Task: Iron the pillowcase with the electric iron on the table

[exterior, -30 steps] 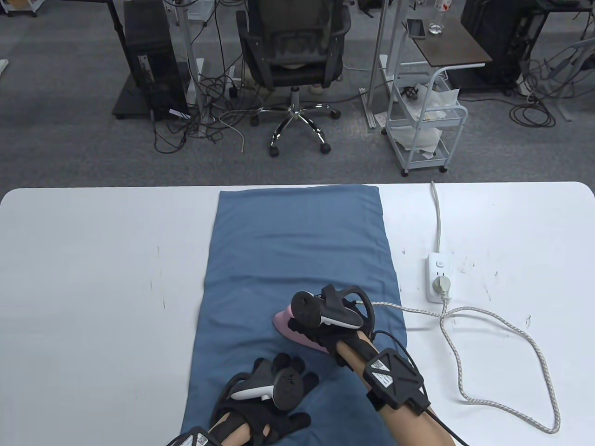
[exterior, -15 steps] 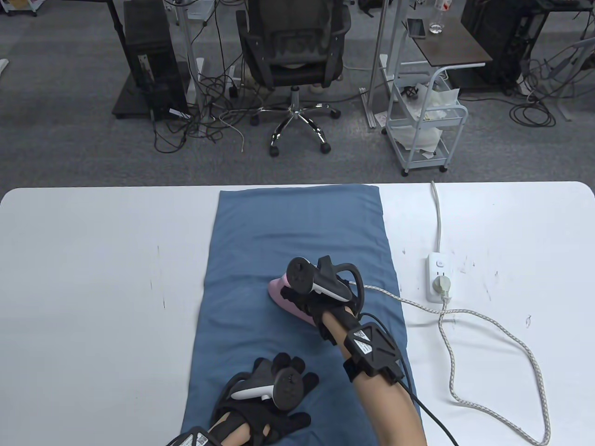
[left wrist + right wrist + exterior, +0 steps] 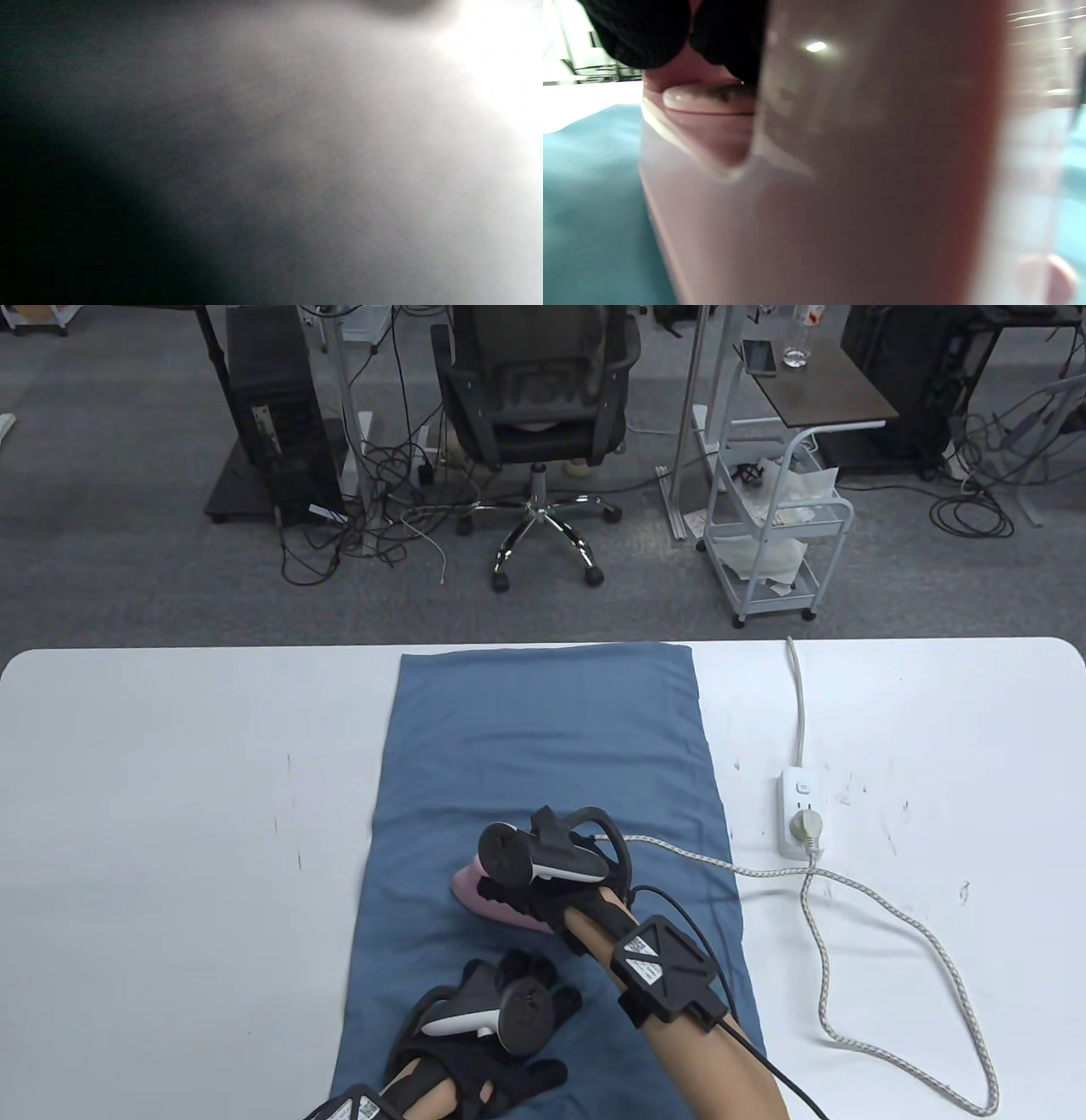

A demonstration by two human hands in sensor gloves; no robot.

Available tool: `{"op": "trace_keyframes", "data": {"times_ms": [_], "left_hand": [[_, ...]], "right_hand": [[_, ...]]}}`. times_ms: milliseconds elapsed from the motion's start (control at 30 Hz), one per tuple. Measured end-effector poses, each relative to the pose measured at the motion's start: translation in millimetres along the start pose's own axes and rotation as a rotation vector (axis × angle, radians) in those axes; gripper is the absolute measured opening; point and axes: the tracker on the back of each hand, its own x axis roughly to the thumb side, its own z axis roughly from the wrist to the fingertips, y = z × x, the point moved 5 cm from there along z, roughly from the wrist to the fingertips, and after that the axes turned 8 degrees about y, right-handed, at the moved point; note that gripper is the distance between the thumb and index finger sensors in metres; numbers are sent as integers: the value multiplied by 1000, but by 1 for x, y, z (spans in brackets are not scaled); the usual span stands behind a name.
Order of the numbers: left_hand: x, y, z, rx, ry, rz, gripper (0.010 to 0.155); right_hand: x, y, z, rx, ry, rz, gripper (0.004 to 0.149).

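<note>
A blue pillowcase (image 3: 543, 755) lies flat along the middle of the white table (image 3: 170, 814). My right hand (image 3: 530, 891) grips the handle of a pink electric iron (image 3: 484, 895), which rests on the pillowcase near its lower middle. In the right wrist view the iron's pink body (image 3: 840, 169) fills the frame, with gloved fingers (image 3: 670, 29) over its handle and the pillowcase (image 3: 589, 203) beneath. My left hand (image 3: 501, 1027) lies flat with spread fingers on the near end of the pillowcase. The left wrist view is a dark blur.
A white power strip (image 3: 802, 812) sits on the table right of the pillowcase, with the iron's plug in it. The braided cord (image 3: 899, 916) loops across the right side of the table. An office chair (image 3: 534, 415) and a white cart (image 3: 776, 526) stand beyond the far edge.
My right hand has slid the iron left across the pillowcase, first away from me and then back toward me. The cord trailed after it. My left hand has stayed put.
</note>
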Motion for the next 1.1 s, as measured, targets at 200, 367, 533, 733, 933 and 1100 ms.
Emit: {"op": "trace_keyframes", "data": {"times_ms": [200, 367, 533, 733, 933, 1100], "left_hand": [[0, 0, 0, 0, 0, 0, 79], [0, 0, 0, 1, -1, 1, 79], [0, 0, -1, 0, -1, 2, 79], [0, 0, -1, 1, -3, 5, 79], [0, 0, 0, 0, -4, 4, 79], [0, 0, 0, 0, -4, 3, 79]], "right_hand": [[-28, 1, 30, -15, -152, 12, 64], [-22, 7, 22, -25, -95, 60, 63], [22, 15, -6, -38, 108, 77, 63], [64, -4, -12, 52, 253, -4, 64], [37, -2, 36, 12, 51, -14, 65], [7, -1, 65, -4, -115, -12, 66]]}}
